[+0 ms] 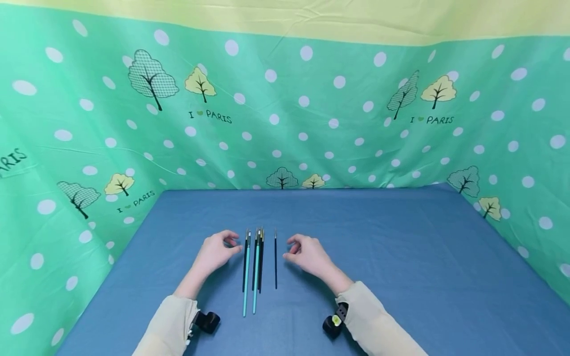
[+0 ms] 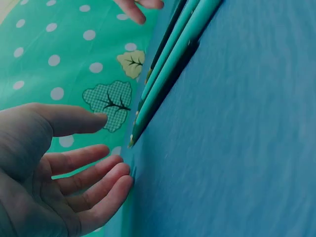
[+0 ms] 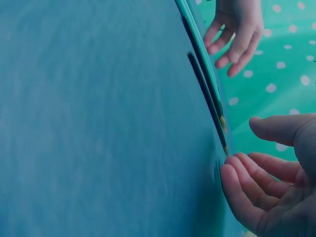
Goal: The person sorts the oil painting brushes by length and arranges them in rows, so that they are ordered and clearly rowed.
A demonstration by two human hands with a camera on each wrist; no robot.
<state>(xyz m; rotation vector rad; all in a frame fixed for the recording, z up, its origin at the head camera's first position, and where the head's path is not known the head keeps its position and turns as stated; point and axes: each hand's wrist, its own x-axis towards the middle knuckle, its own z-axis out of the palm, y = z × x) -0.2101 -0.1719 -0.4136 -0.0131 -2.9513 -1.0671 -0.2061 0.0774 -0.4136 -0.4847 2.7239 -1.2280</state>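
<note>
Several slim paintbrushes lie side by side on the blue table, tips pointing away from me. Two have teal handles, the left teal brush (image 1: 246, 284) and the right teal brush (image 1: 256, 282); thinner black brushes lie against or near them. A single black brush (image 1: 275, 264) lies apart on the right. My left hand (image 1: 217, 251) is just left of the brushes, thumb and fingers apart, holding nothing. To the right of the lone brush, my right hand (image 1: 308, 254) has loosely bent fingers with nothing between them. In the left wrist view, the left hand's thumb (image 2: 74, 120) stands away from its fingers.
The blue cloth-covered table (image 1: 401, 257) spreads to both sides and behind the brushes. A green dotted curtain (image 1: 311, 109) with printed trees encloses the back and sides. Small black cameras, one left (image 1: 208, 322) and one right (image 1: 331, 326), are strapped at the sleeves.
</note>
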